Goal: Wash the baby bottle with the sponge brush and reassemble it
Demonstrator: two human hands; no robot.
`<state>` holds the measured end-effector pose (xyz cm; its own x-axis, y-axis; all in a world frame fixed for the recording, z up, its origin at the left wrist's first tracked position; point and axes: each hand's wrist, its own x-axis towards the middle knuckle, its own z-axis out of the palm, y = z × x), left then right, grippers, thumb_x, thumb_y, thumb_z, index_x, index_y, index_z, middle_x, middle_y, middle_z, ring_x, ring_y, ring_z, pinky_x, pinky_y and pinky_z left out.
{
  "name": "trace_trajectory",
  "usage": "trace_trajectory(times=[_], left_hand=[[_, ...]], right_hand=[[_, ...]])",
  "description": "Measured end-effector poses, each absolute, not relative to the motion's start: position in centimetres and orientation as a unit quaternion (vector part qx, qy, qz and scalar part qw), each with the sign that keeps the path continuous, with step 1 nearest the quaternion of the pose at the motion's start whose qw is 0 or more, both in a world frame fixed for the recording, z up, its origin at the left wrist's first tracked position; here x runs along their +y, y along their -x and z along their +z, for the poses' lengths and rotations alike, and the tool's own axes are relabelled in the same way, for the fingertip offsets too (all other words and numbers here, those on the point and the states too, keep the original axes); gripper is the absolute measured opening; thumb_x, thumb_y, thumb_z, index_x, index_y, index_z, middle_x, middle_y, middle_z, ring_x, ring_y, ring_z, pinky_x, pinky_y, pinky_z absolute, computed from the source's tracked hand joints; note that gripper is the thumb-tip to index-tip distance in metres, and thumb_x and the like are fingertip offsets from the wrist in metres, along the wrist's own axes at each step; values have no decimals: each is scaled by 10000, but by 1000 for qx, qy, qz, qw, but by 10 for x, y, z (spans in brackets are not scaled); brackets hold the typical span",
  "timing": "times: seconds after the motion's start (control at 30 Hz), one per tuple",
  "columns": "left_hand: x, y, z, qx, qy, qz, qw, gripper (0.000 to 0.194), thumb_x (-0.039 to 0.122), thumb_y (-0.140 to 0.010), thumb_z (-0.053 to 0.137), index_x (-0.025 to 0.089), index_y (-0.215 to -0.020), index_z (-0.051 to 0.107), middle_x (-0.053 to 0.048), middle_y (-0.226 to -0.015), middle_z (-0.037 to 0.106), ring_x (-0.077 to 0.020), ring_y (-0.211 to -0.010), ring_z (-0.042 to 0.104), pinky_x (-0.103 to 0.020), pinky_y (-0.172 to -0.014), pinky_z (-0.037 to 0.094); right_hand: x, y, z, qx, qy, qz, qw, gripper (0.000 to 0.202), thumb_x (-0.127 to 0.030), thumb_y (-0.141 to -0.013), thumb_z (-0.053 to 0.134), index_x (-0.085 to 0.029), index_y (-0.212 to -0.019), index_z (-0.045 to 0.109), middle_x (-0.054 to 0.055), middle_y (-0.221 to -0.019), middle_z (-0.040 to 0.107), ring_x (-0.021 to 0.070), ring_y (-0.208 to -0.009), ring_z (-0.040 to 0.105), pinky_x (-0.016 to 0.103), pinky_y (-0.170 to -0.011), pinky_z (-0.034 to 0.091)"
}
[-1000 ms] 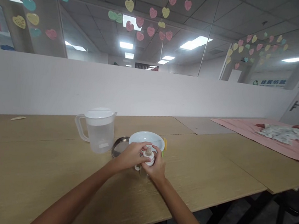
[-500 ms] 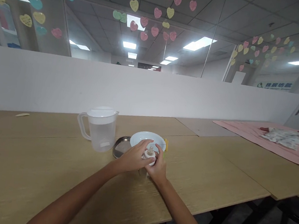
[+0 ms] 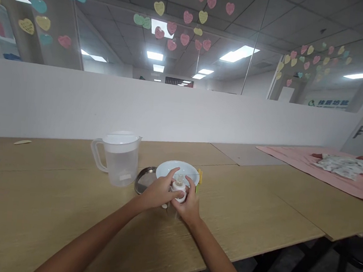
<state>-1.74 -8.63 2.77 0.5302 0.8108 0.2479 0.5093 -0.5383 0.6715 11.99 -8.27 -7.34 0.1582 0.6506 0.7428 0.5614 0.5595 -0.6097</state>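
A baby bottle (image 3: 179,187) is held between both hands above the table, its clear nipple and white collar facing up. My left hand (image 3: 158,191) grips it from the left, thumb across the collar and index finger raised. My right hand (image 3: 191,205) wraps it from the right, index finger curved near the nipple. The fingers hide most of the bottle's lower part. Just beyond the hands stands a white bowl (image 3: 178,166), partly covered by them. A round metal tray (image 3: 144,179) lies left of the bowl.
A clear plastic pitcher (image 3: 121,164) with a white lid stands left of the tray. Yellow objects (image 3: 199,176) sit by the bowl's right side. A doll-like figure (image 3: 340,165) in patterned clothes lies on a pink cloth (image 3: 299,159) at the far right. A white wall (image 3: 171,113) runs behind.
The bottle is turned slightly, showing more of its white collar. Both hands stay around it, with small finger shifts. The whole view has shifted a little.
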Motion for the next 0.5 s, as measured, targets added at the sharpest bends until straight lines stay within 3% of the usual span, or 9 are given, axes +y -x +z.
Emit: trace_trajectory(times=[0.27, 0.37, 0.5], left_hand=[[-83, 21, 52, 332, -661, 475, 476, 629, 403, -770, 615, 188, -1292, 338, -131, -1211, 539, -158, -825, 649, -355, -804, 513], [-82, 24, 55, 329, -671, 471, 468, 624, 376, -757, 638, 176, -1277, 357, -138, -1207, 555, -183, -903, 634, -363, -808, 511], [-76, 27, 46, 343, -729, 436, 401, 603, 367, -739, 656, 165, -1260, 432, -134, -1218, 571, -211, -1035, 586, -356, -868, 482]], right_hand=[[-81, -120, -76, -652, 468, 26, 595, 707, -478, -725, 626, -155, -1280, 332, 62, -906, 687, 206, -794, 660, 311, -706, 517], [-81, -120, -76, -660, 462, 2, 593, 629, -476, -750, 605, -160, -1246, 385, 70, -930, 677, 204, -817, 648, 318, -729, 511], [-83, -122, -73, -674, 466, -72, 570, 377, -454, -815, 533, -175, -1068, 548, 91, -963, 658, 220, -871, 606, 349, -778, 479]])
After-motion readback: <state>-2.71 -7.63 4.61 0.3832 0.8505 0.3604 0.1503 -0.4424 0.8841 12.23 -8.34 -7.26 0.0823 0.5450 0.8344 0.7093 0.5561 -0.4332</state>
